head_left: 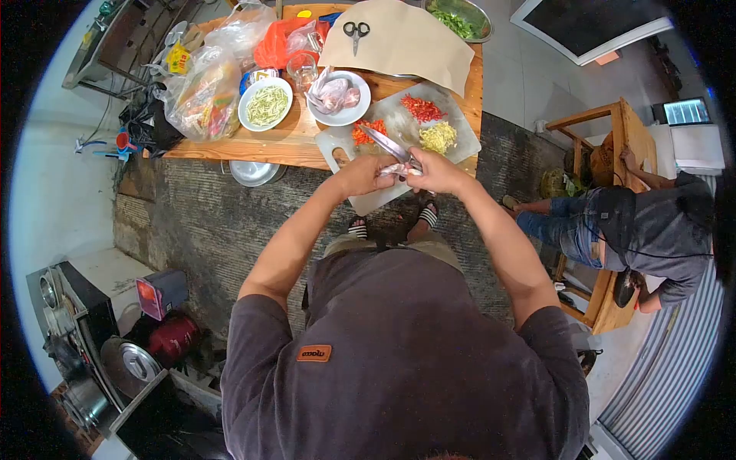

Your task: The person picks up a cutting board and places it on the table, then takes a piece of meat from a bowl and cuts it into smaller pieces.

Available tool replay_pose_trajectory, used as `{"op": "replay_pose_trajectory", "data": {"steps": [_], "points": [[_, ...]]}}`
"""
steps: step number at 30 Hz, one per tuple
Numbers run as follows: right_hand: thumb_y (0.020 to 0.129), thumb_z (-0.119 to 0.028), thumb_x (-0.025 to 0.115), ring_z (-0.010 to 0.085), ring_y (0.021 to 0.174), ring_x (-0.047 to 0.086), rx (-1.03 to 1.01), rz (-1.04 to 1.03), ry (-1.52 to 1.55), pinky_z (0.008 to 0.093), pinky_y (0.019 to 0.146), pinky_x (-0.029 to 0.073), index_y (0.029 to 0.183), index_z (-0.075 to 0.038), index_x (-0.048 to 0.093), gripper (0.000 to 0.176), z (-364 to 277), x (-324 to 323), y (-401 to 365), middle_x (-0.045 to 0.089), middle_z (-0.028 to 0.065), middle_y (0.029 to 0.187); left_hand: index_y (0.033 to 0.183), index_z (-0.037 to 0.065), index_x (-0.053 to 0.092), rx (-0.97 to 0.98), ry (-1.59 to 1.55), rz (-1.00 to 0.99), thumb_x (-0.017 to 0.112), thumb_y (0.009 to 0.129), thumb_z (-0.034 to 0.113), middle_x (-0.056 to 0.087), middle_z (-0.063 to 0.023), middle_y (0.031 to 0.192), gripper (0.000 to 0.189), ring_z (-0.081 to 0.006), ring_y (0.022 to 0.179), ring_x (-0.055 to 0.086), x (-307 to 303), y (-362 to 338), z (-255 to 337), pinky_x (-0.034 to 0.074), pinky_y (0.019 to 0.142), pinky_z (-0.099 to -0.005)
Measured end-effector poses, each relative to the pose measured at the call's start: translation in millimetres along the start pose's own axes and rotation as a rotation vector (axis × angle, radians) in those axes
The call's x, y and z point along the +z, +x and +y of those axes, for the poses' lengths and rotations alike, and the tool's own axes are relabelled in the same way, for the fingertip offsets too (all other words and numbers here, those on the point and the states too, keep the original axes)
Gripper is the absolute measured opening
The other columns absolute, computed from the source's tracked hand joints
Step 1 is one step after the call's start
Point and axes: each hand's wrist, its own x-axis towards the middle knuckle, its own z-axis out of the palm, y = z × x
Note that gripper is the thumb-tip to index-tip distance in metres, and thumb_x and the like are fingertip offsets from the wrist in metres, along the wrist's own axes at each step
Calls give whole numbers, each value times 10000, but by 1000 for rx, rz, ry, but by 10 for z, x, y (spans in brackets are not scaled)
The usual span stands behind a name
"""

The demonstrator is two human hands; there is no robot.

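Note:
My left hand (364,175) is closed on a small piece of raw, pinkish-white meat (399,169) above the near edge of a white cutting board (376,201). My right hand (437,172) is closed around a knife (386,143), its handle hidden in the fingers and its blade pointing up and left over the board. Heaps of chopped red pepper (422,109), orange-red bits (369,132) and pale yellow bits (438,138) lie on the board. Just behind, a white bowl (339,121) holds more raw meat.
A bowl of pale green shreds (266,126), plastic bags (201,92), a glass (303,73), brown paper (399,38) with scissors (356,34) and a bowl of greens (488,34) crowd the wooden table (207,150). Another person (652,230) bends over wooden furniture at right.

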Motion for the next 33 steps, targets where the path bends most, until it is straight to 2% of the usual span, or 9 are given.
{"op": "replay_pose_trajectory", "data": {"steps": [4, 8, 11, 13, 19, 23, 27, 30, 33], "points": [[836, -115, 706, 149, 669, 677, 91, -138, 266, 316, 639, 532, 1052, -15, 549, 284, -273, -127, -75, 687, 90, 868, 1199, 56, 633, -71, -210, -147, 612, 896, 193, 707, -105, 998, 333, -192, 891, 654, -121, -34, 83, 506, 811, -335], [855, -83, 686, 125, 672, 671, 32, -205, 454, 300, 632, 530, 1073, -22, 546, 267, -246, -134, -95, 680, 66, 875, 1176, 48, 637, -8, -375, -125, 600, 909, 156, 713, -88, 994, 291, -196, 895, 659, -102, -60, 64, 513, 810, -337], [849, -140, 702, 203, 725, 693, 65, -173, 397, 340, 685, 543, 1085, -14, 540, 313, -187, -125, -64, 688, 106, 902, 1204, 41, 618, 10, -258, -114, 616, 903, 139, 693, -114, 1004, 317, -209, 910, 655, -98, -91, 119, 515, 819, -343], [853, -173, 689, 246, 792, 689, -87, 88, -139, 358, 682, 535, 1133, -5, 505, 374, 76, -5, 53, 645, 130, 892, 1224, 40, 593, -144, -52, 107, 630, 907, 176, 670, -153, 1044, 347, -273, 938, 662, 95, -115, 39, 519, 835, -379], [847, -252, 733, 431, 914, 653, 107, 290, -220, 475, 770, 513, 1071, 11, 482, 427, 382, 462, 166, 649, 256, 964, 1204, 15, 572, -266, 62, 342, 644, 904, 193, 627, -245, 1128, 356, -420, 1081, 595, 629, -50, -258, 480, 923, -458], [866, -279, 717, 432, 932, 655, 156, 443, -221, 499, 800, 514, 1071, 29, 487, 435, 282, 588, 11, 662, 270, 976, 1200, -5, 569, -329, 28, 443, 647, 899, 175, 617, -257, 1143, 359, -429, 1109, 572, 829, 15, -286, 464, 946, -457], [929, -293, 628, 447, 938, 648, 229, 521, -189, 518, 806, 508, 1057, 51, 481, 396, 147, 667, -200, 643, 308, 979, 1166, -17, 571, -229, 78, 618, 669, 860, 134, 590, -251, 1083, 356, -428, 1043, 570, 964, 64, -366, 467, 905, -483], [1000, -316, 496, 465, 895, 653, 425, 458, -194, 534, 802, 504, 1060, 58, 478, 380, 145, 837, -330, 645, 323, 929, 1183, -8, 570, -217, 174, 644, 681, 850, 126, 570, -235, 1098, 375, -427, 1044, 552, 1006, 24, -336, 458, 912, -482], [1065, -309, 370, 410, 617, 672, 398, 346, -68, 517, 693, 541, 1066, 33, 438, 349, 212, 1131, -396, 645, 183, 628, 1202, 0, 570, -186, 289, 657, 689, 839, 124, 551, -222, 1124, 401, -419, 1048, 536, 954, -28, -253, 454, 916, -477]]}}
